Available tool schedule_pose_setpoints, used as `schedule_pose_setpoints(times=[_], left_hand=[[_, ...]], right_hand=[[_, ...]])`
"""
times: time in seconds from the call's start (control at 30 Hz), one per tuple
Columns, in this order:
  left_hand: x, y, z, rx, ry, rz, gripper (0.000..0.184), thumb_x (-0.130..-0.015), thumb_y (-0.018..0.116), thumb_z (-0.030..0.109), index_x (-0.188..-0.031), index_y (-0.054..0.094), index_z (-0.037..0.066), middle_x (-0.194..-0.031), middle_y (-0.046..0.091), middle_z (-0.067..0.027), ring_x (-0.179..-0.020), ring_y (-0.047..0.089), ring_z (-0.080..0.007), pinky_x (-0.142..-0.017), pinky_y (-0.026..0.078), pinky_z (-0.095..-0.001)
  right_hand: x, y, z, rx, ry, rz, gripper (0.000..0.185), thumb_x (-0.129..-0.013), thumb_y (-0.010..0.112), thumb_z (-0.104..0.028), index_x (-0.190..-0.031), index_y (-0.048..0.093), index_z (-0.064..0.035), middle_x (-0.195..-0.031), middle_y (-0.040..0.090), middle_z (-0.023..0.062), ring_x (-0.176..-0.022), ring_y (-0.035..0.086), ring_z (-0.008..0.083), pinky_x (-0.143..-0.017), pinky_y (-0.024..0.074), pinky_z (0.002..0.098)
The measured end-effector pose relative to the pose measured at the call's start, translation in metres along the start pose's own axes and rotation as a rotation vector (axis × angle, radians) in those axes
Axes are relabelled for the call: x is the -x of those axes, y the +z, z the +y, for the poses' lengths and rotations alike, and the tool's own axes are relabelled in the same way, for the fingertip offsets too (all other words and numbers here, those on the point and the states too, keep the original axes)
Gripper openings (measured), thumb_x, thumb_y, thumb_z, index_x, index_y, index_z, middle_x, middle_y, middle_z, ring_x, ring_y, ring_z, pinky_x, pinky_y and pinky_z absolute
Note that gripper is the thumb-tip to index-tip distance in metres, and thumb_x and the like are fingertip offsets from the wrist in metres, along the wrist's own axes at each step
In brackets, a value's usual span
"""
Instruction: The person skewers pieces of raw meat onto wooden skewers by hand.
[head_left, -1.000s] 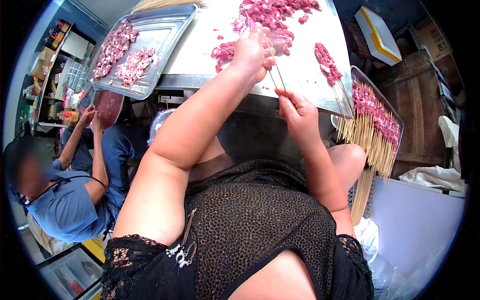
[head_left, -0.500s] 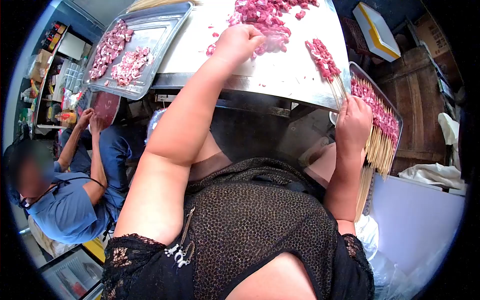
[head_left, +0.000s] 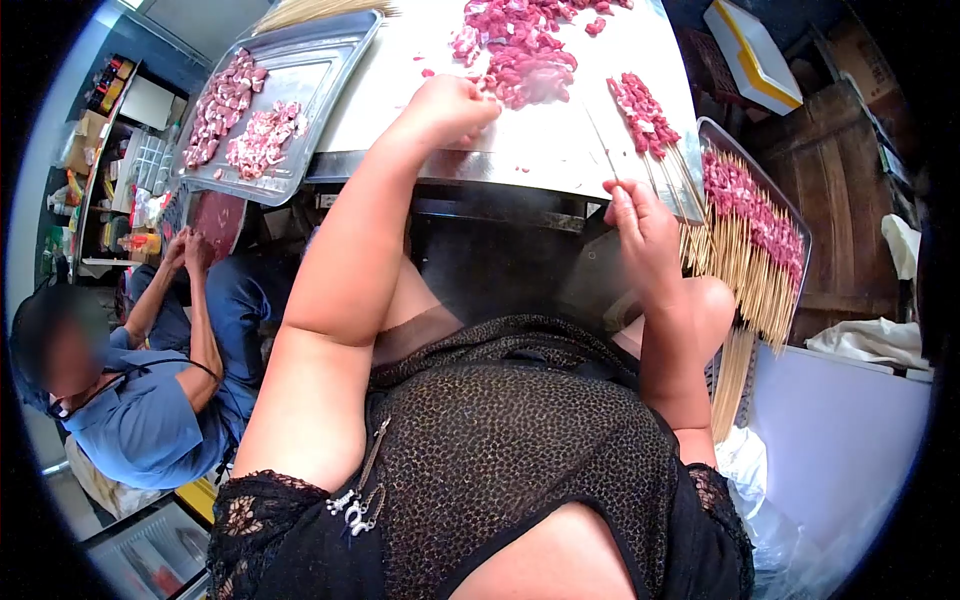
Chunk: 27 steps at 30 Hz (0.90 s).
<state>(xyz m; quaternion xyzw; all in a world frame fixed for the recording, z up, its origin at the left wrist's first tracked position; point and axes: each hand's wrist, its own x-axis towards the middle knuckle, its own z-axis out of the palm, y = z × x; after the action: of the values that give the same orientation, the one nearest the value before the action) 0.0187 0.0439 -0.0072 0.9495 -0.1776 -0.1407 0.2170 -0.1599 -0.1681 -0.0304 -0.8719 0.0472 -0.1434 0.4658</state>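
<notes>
My left hand (head_left: 452, 110) is closed over the white tabletop (head_left: 545, 145), its fingers pinched at what looks like a small piece of meat, mostly hidden. Just beyond it lies a heap of raw red meat pieces (head_left: 530, 75). My right hand (head_left: 645, 225) is closed around the lower end of a thin bamboo skewer (head_left: 598, 130), which points up and away over the table with no meat visible on it. Beside that hand, several loaded meat skewers (head_left: 643, 115) rest at the table's right edge, their bare ends sticking out toward me.
A metal tray (head_left: 325, 100) with two meat piles stands at the left. More loaded skewers fill a tray (head_left: 803, 235) at the right, above a bundle of bare sticks (head_left: 735, 375). A person in blue (head_left: 140, 410) sits at the left, hands together near a reddish basin (head_left: 218, 220).
My left hand has drawn back from the meat heap, toward me and left. My right hand has moved left from the loaded skewers and now holds a bare skewer.
</notes>
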Motion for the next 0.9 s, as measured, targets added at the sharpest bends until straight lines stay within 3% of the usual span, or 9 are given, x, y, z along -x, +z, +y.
schedule_pose_setpoints(times=[0.07,0.1,0.13,0.17,0.2,0.23,0.43,0.63,0.9], left_hand=[[-0.003,0.001,-0.01,0.929,-0.042,-0.034,0.019,-0.08,0.06,0.018,-0.085,0.065,0.0,-0.079,0.065,-0.0113,-0.067,0.063,-0.0147,-0.058,0.052,-0.027],[-0.001,-0.005,-0.008,1.099,-0.005,-0.056,0.021,-0.084,0.055,0.015,-0.094,0.059,-0.003,-0.089,0.065,-0.0156,-0.071,0.065,-0.0198,-0.063,0.056,-0.0286],[0.002,-0.008,-0.007,1.1,-0.005,-0.052,0.021,-0.084,0.055,0.015,-0.094,0.059,-0.003,-0.089,0.065,-0.0156,-0.071,0.065,-0.0198,-0.063,0.056,-0.0286],[0.004,-0.01,-0.004,1.255,0.017,-0.046,0.021,-0.086,0.052,0.013,-0.096,0.057,-0.004,-0.091,0.064,-0.0185,-0.076,0.065,-0.0222,-0.067,0.056,-0.0307],[0.005,-0.011,-0.002,1.411,0.041,-0.041,0.021,-0.088,0.05,0.012,-0.098,0.054,-0.006,-0.092,0.064,-0.0213,-0.08,0.066,-0.0245,-0.072,0.057,-0.0329],[0.002,-0.01,-0.003,1.455,0.05,-0.057,0.021,-0.089,0.045,0.008,-0.102,0.05,-0.008,-0.097,0.062,-0.0252,-0.089,0.064,-0.0287,-0.08,0.055,-0.0371],[-0.003,0.0,0.005,1.656,0.207,-0.114,0.022,-0.089,0.043,0.006,-0.105,0.051,-0.009,-0.103,0.06,-0.0256,-0.092,0.063,-0.0302,-0.081,0.055,-0.0367],[-0.001,0.004,0.011,1.53,0.184,-0.043,0.027,-0.093,0.045,0.011,-0.11,0.049,-0.009,-0.107,0.058,-0.0252,-0.097,0.061,-0.0317,-0.084,0.053,-0.038],[-0.002,0.007,0.015,1.622,0.139,-0.067,0.031,-0.094,0.044,0.015,-0.115,0.047,-0.008,-0.11,0.057,-0.024,-0.099,0.06,-0.0316,-0.085,0.053,-0.0384]], right_hand=[[-0.003,0.005,0.0,0.019,-0.065,-0.012,0.023,-0.092,0.049,-0.02,-0.097,0.062,-0.0025,-0.067,0.057,0.01,-0.061,0.056,0.0203,-0.061,0.0445,0.0309],[-0.004,0.009,-0.001,-0.015,-0.085,-0.033,0.021,-0.091,0.05,-0.017,-0.1,0.063,-0.0021,-0.066,0.055,0.0046,-0.061,0.052,0.0133,-0.059,0.0419,0.0258],[-0.006,0.012,-0.005,-0.049,-0.107,-0.054,0.021,-0.09,0.052,-0.014,-0.103,0.063,-0.0018,-0.066,0.052,-0.0008,-0.061,0.048,0.0064,-0.057,0.0393,0.0208],[-0.004,0.013,-0.011,-0.144,0.019,-0.094,0.025,-0.089,0.053,-0.012,-0.111,0.062,-0.0044,-0.064,0.051,-0.0018,-0.059,0.046,0.0046,-0.055,0.0377,0.0193],[-0.004,0.017,-0.015,-0.143,0.016,-0.096,0.025,-0.089,0.053,-0.012,-0.111,0.062,-0.0044,-0.064,0.051,-0.0018,-0.059,0.046,0.0046,-0.055,0.0377,0.0193],[-0.004,0.019,-0.017,-0.181,0.026,-0.102,0.026,-0.089,0.053,-0.011,-0.114,0.061,-0.0058,-0.062,0.05,-0.0024,-0.058,0.044,0.0038,-0.053,0.0364,0.0187],[-0.007,0.025,-0.021,-0.195,0.078,-0.095,0.03,-0.089,0.054,-0.009,-0.119,0.059,-0.0086,-0.059,0.046,-0.0042,-0.054,0.04,0.0029,-0.05,0.0331,0.0184],[-0.007,0.023,-0.021,-0.124,0.04,-0.078,0.029,-0.089,0.053,-0.008,-0.118,0.059,-0.0082,-0.06,0.045,-0.0041,-0.054,0.04,0.0033,-0.051,0.0348,0.0185],[-0.005,0.021,-0.014,-0.12,0.014,-0.058,0.029,-0.088,0.055,-0.007,-0.116,0.06,-0.0075,-0.061,0.047,-0.0031,-0.055,0.042,0.0036,-0.051,0.0371,0.0186]])
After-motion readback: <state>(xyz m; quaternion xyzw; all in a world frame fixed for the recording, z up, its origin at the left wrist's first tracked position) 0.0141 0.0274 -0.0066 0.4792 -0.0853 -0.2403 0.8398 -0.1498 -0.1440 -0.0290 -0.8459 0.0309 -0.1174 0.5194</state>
